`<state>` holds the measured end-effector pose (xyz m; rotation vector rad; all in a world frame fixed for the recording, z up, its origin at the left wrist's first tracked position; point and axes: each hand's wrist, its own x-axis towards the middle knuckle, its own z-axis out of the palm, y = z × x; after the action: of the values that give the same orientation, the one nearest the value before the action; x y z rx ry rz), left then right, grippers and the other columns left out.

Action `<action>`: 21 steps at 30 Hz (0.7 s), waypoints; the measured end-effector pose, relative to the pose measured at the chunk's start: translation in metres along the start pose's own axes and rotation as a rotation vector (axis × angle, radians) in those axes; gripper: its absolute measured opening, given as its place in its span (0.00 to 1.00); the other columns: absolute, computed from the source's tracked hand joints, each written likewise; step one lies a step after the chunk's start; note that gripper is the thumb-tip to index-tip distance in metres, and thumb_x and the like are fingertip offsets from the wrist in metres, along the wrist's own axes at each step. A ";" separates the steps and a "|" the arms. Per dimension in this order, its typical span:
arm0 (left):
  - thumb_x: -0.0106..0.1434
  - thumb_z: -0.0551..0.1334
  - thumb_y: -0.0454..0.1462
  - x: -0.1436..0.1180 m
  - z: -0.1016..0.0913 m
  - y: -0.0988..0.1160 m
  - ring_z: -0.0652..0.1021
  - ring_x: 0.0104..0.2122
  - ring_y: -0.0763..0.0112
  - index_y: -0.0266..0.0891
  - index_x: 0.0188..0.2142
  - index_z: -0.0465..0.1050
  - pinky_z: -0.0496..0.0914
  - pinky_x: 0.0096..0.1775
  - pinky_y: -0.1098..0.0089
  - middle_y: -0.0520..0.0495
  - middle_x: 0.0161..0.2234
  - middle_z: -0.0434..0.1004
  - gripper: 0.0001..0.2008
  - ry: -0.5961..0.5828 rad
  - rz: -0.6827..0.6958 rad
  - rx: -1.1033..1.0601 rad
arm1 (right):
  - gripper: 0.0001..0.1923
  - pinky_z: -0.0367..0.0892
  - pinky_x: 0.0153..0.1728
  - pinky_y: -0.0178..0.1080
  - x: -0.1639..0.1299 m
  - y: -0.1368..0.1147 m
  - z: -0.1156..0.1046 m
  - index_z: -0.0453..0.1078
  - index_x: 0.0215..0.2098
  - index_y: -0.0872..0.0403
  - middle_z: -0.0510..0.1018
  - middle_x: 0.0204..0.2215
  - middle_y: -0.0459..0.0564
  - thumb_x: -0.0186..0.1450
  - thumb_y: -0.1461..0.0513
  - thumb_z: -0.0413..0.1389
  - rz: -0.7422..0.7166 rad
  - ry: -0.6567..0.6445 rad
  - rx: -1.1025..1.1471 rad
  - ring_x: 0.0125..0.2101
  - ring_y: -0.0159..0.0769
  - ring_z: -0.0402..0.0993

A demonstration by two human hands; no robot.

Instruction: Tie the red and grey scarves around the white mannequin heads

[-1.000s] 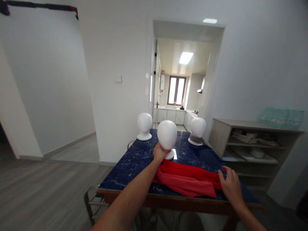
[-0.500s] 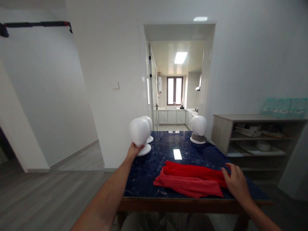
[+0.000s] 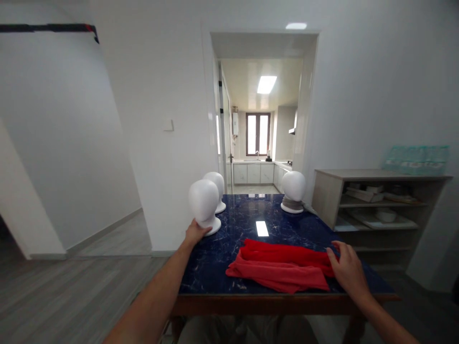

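Open dark-blue marble bench (image 3: 247, 217) surface runs between the white foam mannequin heads. Nearest white foam head (image 3: 203, 203) blocks the left edge; crumpled red cloth (image 3: 281, 266) covers the front.

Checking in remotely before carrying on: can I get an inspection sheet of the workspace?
Surface: dark blue marble table, glossy, a light reflected in it.
Job's things: white mannequin head upright at the left edge; red cloth bunched at the front.
Clutter: two more mannequin heads at the far end.
Hands: left hand at the near head's base; right hand resting on the cloth's end.
Cables: nothing seen.
Surroundings: shelf unit on the right, kitchen doorway behind.
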<state>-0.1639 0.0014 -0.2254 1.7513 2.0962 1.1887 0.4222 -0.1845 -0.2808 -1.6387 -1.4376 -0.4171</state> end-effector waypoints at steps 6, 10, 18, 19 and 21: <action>0.63 0.59 0.65 -0.037 0.007 -0.006 0.67 0.67 0.30 0.18 0.69 0.55 0.58 0.65 0.41 0.12 0.67 0.62 0.55 0.026 -0.017 0.366 | 0.23 0.70 0.52 0.51 -0.001 0.003 0.001 0.70 0.50 0.53 0.78 0.46 0.60 0.72 0.45 0.49 0.039 -0.007 0.016 0.47 0.52 0.75; 0.65 0.54 0.66 -0.044 0.008 -0.003 0.66 0.67 0.30 0.16 0.71 0.52 0.57 0.65 0.42 0.12 0.68 0.61 0.56 -0.009 -0.020 0.407 | 0.24 0.69 0.52 0.52 0.015 0.007 0.002 0.72 0.50 0.53 0.79 0.46 0.60 0.72 0.46 0.47 0.087 -0.113 -0.038 0.48 0.53 0.75; 0.66 0.50 0.67 -0.040 0.007 -0.006 0.68 0.65 0.30 0.15 0.72 0.52 0.61 0.63 0.42 0.14 0.67 0.64 0.57 -0.064 -0.013 0.404 | 0.29 0.67 0.55 0.53 0.125 -0.008 0.032 0.69 0.64 0.61 0.78 0.54 0.69 0.73 0.51 0.51 0.119 -0.334 -0.289 0.55 0.58 0.74; 0.66 0.50 0.67 -0.040 0.007 -0.006 0.68 0.65 0.30 0.16 0.72 0.52 0.62 0.63 0.42 0.15 0.67 0.64 0.57 -0.062 -0.009 0.404 | 0.30 0.67 0.55 0.54 0.138 -0.010 0.039 0.68 0.65 0.62 0.78 0.55 0.70 0.73 0.51 0.52 0.140 -0.370 -0.319 0.56 0.60 0.74; 0.66 0.50 0.65 -0.040 0.007 -0.006 0.68 0.66 0.31 0.16 0.72 0.53 0.62 0.63 0.43 0.15 0.68 0.63 0.55 -0.062 -0.006 0.411 | 0.33 0.67 0.56 0.57 0.161 -0.011 0.054 0.67 0.67 0.63 0.77 0.56 0.72 0.72 0.49 0.54 0.181 -0.427 -0.369 0.57 0.62 0.73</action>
<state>-0.1527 -0.0313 -0.2482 1.9068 2.4356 0.7233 0.4401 -0.0432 -0.1873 -2.2394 -1.5638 -0.2454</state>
